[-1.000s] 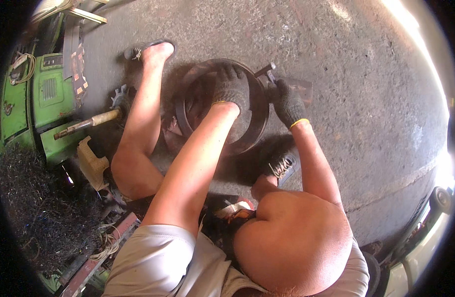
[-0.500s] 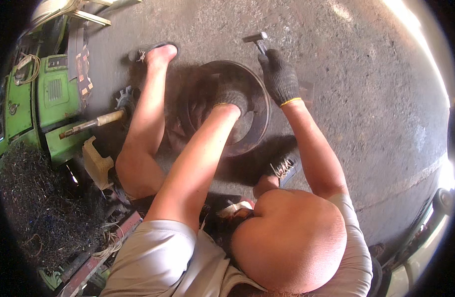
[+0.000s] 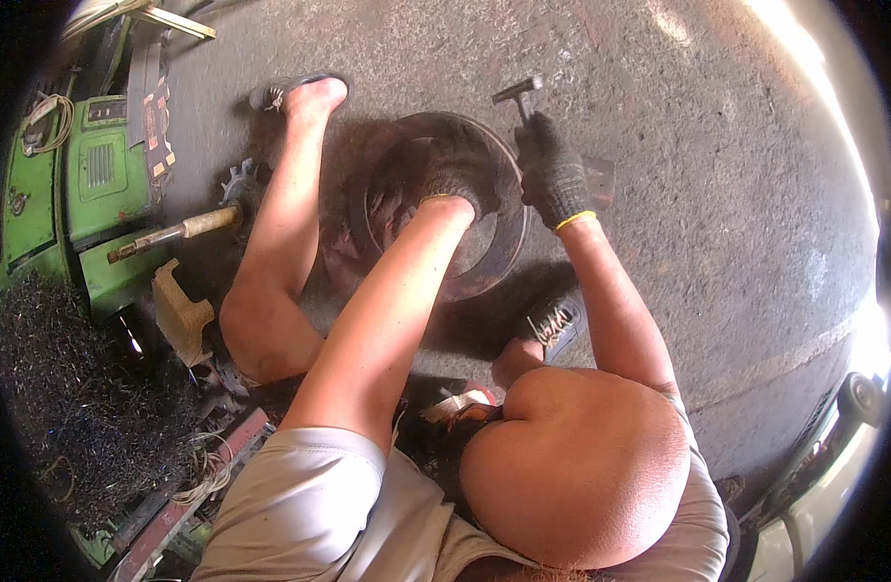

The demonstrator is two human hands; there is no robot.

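Right hand (image 3: 552,173) has lifted the hammer (image 3: 519,93) off the disc (image 3: 484,254).

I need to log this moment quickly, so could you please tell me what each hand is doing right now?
Left hand: gloved, pressed on the round metal disc; grip cannot be told.
Right hand: gloved, closed around the hammer.

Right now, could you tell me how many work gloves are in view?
2: one on the left hand resting on the disc, one on the right hand gripping the hammer.

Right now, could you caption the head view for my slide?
Gloved left hand steadies a metal disc; right hand raises a hammer.
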